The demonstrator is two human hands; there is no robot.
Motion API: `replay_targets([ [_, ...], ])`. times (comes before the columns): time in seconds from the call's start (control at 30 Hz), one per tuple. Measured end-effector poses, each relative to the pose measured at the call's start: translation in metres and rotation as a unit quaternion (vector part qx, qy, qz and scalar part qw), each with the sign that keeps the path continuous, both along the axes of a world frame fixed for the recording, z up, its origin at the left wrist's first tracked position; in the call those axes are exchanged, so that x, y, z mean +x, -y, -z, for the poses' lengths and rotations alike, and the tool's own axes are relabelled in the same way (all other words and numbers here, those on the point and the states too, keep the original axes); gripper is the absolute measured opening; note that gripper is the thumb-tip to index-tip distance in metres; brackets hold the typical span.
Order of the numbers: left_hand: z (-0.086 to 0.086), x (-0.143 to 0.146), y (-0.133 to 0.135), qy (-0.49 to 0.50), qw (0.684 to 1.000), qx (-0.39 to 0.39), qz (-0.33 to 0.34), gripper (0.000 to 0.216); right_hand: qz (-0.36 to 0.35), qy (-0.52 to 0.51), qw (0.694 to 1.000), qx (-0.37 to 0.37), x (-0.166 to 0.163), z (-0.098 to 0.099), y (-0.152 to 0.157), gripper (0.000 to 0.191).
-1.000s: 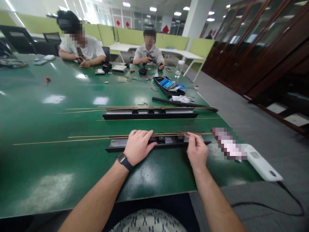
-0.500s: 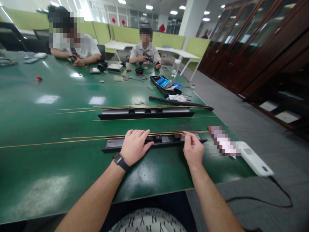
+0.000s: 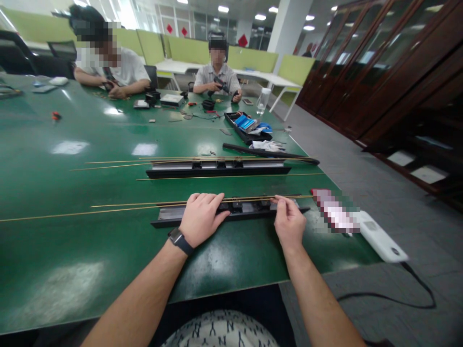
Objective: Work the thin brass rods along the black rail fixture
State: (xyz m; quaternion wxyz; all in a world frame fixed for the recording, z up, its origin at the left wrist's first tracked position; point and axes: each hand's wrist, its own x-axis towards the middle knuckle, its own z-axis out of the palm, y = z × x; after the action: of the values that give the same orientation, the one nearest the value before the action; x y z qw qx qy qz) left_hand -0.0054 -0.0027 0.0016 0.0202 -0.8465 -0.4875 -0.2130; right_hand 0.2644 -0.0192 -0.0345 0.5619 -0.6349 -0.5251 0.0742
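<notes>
Across the front of the green table (image 3: 130, 270) lies a black-and-silver channel rail (image 3: 170, 214) with black blocks in it. My left hand (image 3: 200, 217), with a watch at the wrist, is closed over the rail's middle, its thumb on the near side and fingertips hidden beyond. Thin golden rods (image 3: 123, 205) run lengthwise over this rail and stick out far to the left. With thumb and forefinger pinched, my right hand (image 3: 290, 221) holds a golden rod near the rail's right end; which rod exactly is hard to make out.
A similar rail (image 3: 217, 171) with more rods lies behind. Beyond are a black tube (image 3: 238, 148), gloves (image 3: 267, 146) and a black tray (image 3: 240, 130) with blue packs. At right sit a blurred-out flat item and a white corded device (image 3: 379, 236). Two people sit across.
Almost nothing differs. Both hands keep their places on the rail and rod; the whole view has shifted very slightly.
</notes>
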Motion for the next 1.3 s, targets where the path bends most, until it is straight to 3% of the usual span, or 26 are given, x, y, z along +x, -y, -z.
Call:
replay_targets([
  [1.3,-0.0008,0.0005,0.0009,-0.004,1.000,0.000,-0.001,0.043,-0.031,0.018,0.999,0.002,-0.0004,0.0017,0.0009,0.033],
])
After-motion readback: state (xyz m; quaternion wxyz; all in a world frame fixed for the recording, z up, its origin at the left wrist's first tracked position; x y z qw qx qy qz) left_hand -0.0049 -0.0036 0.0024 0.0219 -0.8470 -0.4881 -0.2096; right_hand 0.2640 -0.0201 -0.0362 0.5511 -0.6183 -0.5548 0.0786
